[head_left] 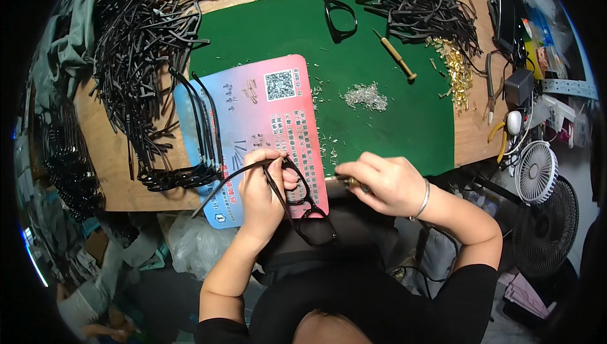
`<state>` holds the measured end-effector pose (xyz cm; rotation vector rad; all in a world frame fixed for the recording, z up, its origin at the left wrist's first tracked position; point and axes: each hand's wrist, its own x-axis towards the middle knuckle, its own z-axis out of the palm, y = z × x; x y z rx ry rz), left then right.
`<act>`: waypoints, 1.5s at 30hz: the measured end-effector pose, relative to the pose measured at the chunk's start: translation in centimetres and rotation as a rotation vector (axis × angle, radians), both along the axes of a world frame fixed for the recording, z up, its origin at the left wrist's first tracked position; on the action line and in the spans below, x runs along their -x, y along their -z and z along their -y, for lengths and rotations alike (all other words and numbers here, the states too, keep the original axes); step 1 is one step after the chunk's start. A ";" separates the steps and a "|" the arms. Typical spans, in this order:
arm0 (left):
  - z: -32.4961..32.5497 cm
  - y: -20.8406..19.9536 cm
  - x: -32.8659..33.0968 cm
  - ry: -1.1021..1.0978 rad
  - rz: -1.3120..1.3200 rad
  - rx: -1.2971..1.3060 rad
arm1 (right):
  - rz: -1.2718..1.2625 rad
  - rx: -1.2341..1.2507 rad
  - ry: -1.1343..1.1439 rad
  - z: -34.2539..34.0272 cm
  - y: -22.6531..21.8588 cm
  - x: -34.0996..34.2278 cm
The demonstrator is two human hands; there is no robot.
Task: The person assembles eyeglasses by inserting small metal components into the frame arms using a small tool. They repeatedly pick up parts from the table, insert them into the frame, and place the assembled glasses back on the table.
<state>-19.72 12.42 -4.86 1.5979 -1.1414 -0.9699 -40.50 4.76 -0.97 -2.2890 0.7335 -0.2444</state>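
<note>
My left hand [259, 193] is closed around a black eyeglass frame [312, 207] by one of its temples, near the hinge. The frame's front hangs down past the lower edge of a pink and blue printed sheet [272, 130]. Just right of it, over the front edge of the green mat [404, 135], my right hand [382, 186] is closed with its fingertips pinched together. A small brass-coloured tool [358, 185] shows under those fingers, mostly hidden. A pile of tiny silvery screws [367, 97] lies on the mat, with loose ones scattered toward my right hand.
Black temples heap at left [142, 59] and far right [423, 6]. Assembled frames [180, 176] stand on the sheet's left side. Another eyeglass frame [341, 20] and a brass screwdriver [398, 58] lie on the mat. Brass pieces [460, 75], pliers [499, 141] and a white fan [536, 173] are right.
</note>
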 end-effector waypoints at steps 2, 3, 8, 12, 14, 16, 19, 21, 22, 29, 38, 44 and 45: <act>-0.1 0.4 0.1 -0.012 0.041 0.041 | -0.025 0.028 0.029 0.3 0.3 0.0; -0.1 0.4 0.2 -0.022 0.069 0.054 | -0.019 0.032 0.041 0.3 0.7 0.1; 0.0 1.0 0.5 0.041 0.366 0.221 | -0.023 -0.029 0.092 0.3 1.0 0.5; 0.0 0.7 0.2 0.042 0.322 0.149 | -0.013 -0.143 0.183 0.8 -0.4 0.8; -0.1 0.6 0.1 0.060 0.312 0.131 | -0.034 -0.200 0.227 1.2 -0.6 1.2; 0.2 0.1 0.5 0.101 0.330 0.132 | -0.112 0.002 0.192 1.2 -0.9 0.8; 0.0 0.0 0.5 0.132 0.289 0.119 | -0.231 0.277 0.201 0.9 0.3 0.0; 0.0 0.0 0.5 0.134 0.256 0.104 | -0.198 0.356 0.177 0.6 0.9 0.1; 0.2 -0.1 0.4 0.139 0.245 0.096 | -0.182 0.394 0.165 0.6 1.1 0.2; 0.3 -0.2 0.4 0.143 0.259 0.080 | -0.227 0.454 0.113 0.5 1.4 -0.2; 0.4 -0.1 1.6 0.116 0.197 0.076 | -0.178 0.507 0.075 0.6 2.0 0.4; 0.4 -0.1 1.5 0.118 0.160 0.054 | -0.232 0.462 0.097 0.5 1.5 -0.3; 0.5 -0.4 1.5 0.122 0.153 0.050 | -0.233 0.464 0.101 0.5 1.5 -0.4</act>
